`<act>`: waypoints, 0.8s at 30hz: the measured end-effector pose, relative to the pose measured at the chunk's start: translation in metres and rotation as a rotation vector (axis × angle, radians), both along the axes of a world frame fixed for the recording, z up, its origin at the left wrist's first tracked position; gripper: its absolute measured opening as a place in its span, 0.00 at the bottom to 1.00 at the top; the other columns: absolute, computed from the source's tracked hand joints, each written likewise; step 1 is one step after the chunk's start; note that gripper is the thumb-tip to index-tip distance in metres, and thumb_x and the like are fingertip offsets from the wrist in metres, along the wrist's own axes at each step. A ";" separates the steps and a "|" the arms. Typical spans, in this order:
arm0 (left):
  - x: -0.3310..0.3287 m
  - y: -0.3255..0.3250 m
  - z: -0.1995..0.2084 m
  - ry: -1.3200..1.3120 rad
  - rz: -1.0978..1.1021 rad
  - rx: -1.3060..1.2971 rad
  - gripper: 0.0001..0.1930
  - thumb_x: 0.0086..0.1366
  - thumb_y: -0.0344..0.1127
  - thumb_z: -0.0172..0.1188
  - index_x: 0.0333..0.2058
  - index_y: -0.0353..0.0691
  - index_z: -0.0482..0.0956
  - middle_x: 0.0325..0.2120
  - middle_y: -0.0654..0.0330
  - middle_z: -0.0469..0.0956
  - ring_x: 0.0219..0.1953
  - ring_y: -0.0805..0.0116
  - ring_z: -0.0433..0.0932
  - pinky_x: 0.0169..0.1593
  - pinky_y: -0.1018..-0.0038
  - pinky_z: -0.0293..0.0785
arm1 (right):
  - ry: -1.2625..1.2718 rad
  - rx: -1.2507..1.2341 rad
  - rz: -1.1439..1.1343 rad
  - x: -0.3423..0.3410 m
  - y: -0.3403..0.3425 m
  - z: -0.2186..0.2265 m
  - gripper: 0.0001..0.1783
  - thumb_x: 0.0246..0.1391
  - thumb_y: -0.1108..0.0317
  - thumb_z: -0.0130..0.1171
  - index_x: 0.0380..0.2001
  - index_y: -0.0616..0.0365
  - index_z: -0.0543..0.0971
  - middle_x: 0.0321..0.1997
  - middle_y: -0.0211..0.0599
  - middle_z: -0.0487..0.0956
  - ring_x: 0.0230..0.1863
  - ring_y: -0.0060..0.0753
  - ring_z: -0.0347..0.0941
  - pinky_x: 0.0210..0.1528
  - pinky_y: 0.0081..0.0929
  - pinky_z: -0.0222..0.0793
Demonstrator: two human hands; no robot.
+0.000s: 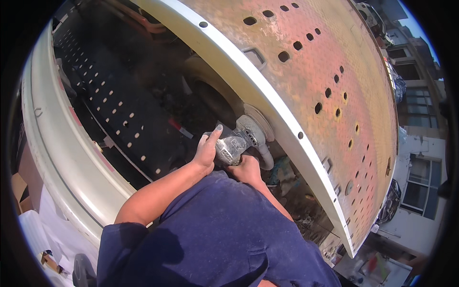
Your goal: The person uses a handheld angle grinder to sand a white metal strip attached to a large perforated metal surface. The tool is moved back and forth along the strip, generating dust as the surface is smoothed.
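Observation:
A dusty grey power sander with a round pad lies between my two hands. Its pad is turned toward the yellowish inner face of the curved panel and appears to touch it. My left hand is wrapped round the body's left side, its thumb pointing up. My right hand closes round the handle from the right, its fingertips partly hidden behind the tool.
The large panel's patchy red and tan top has rows of holes and a white edge. On the left runs a cream curved body side. A dark perforated surface lies between. A building stands at right.

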State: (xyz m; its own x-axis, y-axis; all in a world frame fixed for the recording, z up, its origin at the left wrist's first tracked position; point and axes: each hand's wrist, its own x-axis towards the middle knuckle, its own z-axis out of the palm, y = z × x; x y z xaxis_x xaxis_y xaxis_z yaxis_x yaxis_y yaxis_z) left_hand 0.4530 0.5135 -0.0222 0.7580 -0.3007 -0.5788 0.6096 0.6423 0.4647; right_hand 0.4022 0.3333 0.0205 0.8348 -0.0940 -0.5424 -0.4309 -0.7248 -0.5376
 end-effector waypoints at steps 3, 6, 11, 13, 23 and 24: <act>-0.006 -0.011 0.017 0.026 -0.051 0.233 0.36 0.77 0.59 0.73 0.60 0.32 0.70 0.50 0.51 0.85 0.47 0.65 0.89 0.55 0.63 0.86 | -0.007 -0.026 -0.016 -0.015 -0.005 -0.010 0.23 0.54 0.56 0.80 0.45 0.65 0.91 0.40 0.59 0.91 0.45 0.58 0.91 0.50 0.46 0.83; -0.003 -0.006 0.010 0.013 -0.189 0.147 0.37 0.77 0.51 0.75 0.63 0.25 0.65 0.52 0.46 0.85 0.48 0.61 0.90 0.53 0.58 0.89 | -0.047 -0.063 -0.026 -0.020 -0.010 -0.013 0.22 0.55 0.56 0.79 0.44 0.64 0.91 0.40 0.59 0.91 0.46 0.60 0.91 0.50 0.47 0.83; 0.009 0.005 0.013 0.101 -0.275 0.091 0.23 0.80 0.44 0.70 0.53 0.25 0.76 0.48 0.47 0.88 0.47 0.59 0.92 0.52 0.53 0.91 | -0.069 -0.050 -0.068 -0.015 -0.008 -0.018 0.24 0.55 0.55 0.80 0.47 0.63 0.90 0.42 0.61 0.91 0.47 0.62 0.91 0.52 0.49 0.83; 0.010 0.004 0.005 0.075 -0.235 0.114 0.20 0.80 0.42 0.69 0.53 0.27 0.77 0.47 0.48 0.88 0.47 0.60 0.91 0.52 0.54 0.90 | -0.268 0.021 -0.046 -0.014 -0.004 -0.025 0.26 0.54 0.55 0.81 0.49 0.63 0.89 0.41 0.60 0.91 0.47 0.63 0.91 0.52 0.49 0.83; 0.034 0.027 -0.025 -0.044 0.025 0.334 0.19 0.79 0.42 0.71 0.53 0.31 0.78 0.46 0.56 0.86 0.46 0.70 0.85 0.51 0.67 0.83 | -0.341 -0.112 0.152 0.032 0.024 -0.051 0.26 0.48 0.55 0.80 0.43 0.66 0.88 0.38 0.62 0.89 0.43 0.68 0.89 0.48 0.54 0.84; 0.039 0.031 -0.024 -0.044 0.028 0.338 0.19 0.79 0.43 0.71 0.53 0.31 0.78 0.45 0.56 0.86 0.46 0.70 0.85 0.51 0.67 0.82 | -0.288 -0.141 0.191 0.036 0.025 -0.052 0.26 0.48 0.55 0.79 0.43 0.66 0.87 0.39 0.63 0.89 0.43 0.68 0.88 0.48 0.55 0.84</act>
